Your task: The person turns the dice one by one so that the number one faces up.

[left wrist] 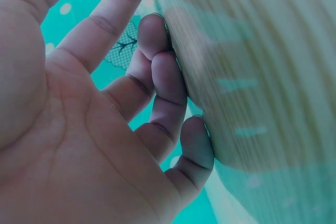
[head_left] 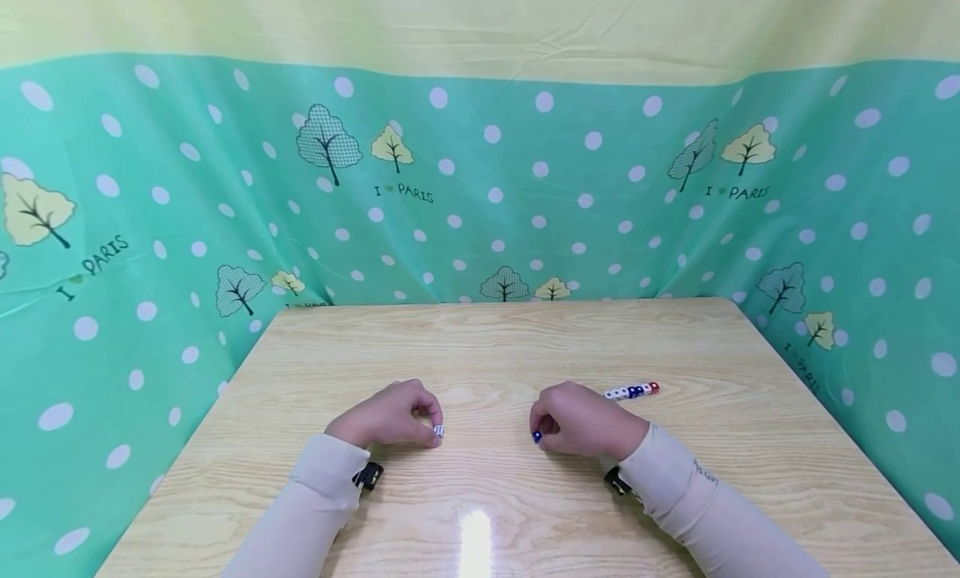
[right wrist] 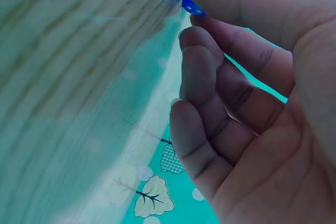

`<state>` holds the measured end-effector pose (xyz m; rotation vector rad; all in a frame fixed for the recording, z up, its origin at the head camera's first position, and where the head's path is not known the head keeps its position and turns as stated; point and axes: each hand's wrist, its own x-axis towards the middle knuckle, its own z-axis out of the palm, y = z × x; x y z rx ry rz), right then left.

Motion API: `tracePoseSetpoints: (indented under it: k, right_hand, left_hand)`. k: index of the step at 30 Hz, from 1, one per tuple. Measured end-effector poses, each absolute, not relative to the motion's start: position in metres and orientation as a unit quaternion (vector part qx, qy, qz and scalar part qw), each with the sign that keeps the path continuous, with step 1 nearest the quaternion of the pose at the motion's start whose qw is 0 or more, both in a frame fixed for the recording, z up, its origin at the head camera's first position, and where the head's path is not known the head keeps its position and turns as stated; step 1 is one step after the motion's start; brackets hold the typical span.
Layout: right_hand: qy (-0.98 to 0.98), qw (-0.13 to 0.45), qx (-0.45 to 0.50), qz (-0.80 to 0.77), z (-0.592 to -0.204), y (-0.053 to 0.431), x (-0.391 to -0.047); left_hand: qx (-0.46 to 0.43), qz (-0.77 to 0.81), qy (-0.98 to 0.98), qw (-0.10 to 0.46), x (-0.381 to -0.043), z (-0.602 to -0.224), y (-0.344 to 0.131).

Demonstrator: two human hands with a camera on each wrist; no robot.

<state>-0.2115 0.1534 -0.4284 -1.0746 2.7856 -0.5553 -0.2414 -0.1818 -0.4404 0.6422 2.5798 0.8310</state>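
Note:
Between thumb and forefinger my left hand pinches a white die at the tabletop, left of the middle. My right hand pinches a blue die the same way, to the right of the middle. In the right wrist view the blue die shows white pips beside the thumb tip. The left hand fills the left wrist view with its other fingers curled against the wood; the white die is out of that frame. Behind the right hand lies a row of dice, white, blue and red, partly hidden by that hand.
A light wooden table carries everything. Green polka-dot cloth with tree prints stands along its back and both sides. Dark wrist devices sit under the left cuff and the right cuff. A bright reflection shows near the front.

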Motion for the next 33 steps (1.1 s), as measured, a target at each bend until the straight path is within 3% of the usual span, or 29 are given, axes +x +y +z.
tracePoseSetpoints:
  k: [24, 33]
  right_hand:
    - [0.938, 0.006, -0.322, -0.127, -0.414, 0.176, -0.217]
    - [0.956, 0.025, -0.276, -0.098, -0.411, 0.187, -0.221]
  left_hand:
    - [0.238, 0.3, 0.905, 0.184, -0.244, -0.442, -0.182]
    - [0.244, 0.299, 0.904, 0.184, -0.246, -0.442, -0.182]
